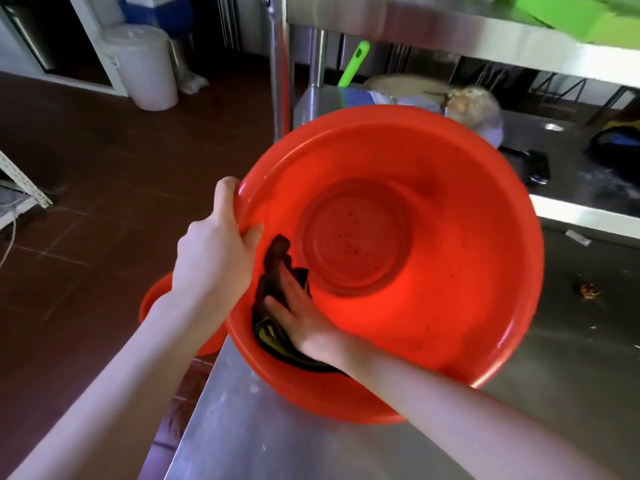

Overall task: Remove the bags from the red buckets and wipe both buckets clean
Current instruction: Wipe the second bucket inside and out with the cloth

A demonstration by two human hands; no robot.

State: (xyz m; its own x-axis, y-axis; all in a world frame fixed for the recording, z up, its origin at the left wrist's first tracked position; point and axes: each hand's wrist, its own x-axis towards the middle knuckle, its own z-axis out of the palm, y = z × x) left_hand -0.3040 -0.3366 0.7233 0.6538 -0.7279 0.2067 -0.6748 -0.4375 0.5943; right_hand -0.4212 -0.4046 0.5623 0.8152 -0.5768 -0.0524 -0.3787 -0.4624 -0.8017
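Observation:
A large red bucket (433, 271) is tilted toward me on the steel table (346, 445); small dark specks dot its bottom. My left hand (218, 251) grips its left rim, thumb inside. My right hand (298, 313) lies inside against the near left wall, fingers flat, pressing a dark cloth (277, 268) with a yellow edge onto the plastic. A second red bucket (156, 299) shows partly below the table's left edge, mostly hidden behind my left arm. No bag is visible in either bucket.
Behind the bucket lie a green-handled tool (353, 64), a wrapped bundle (474, 105) and a dark object (536, 166). A steel shelf (485, 39) overhangs the table. A white bin (145, 67) stands on the brown tiled floor at left. A small scrap (588, 291) lies at right.

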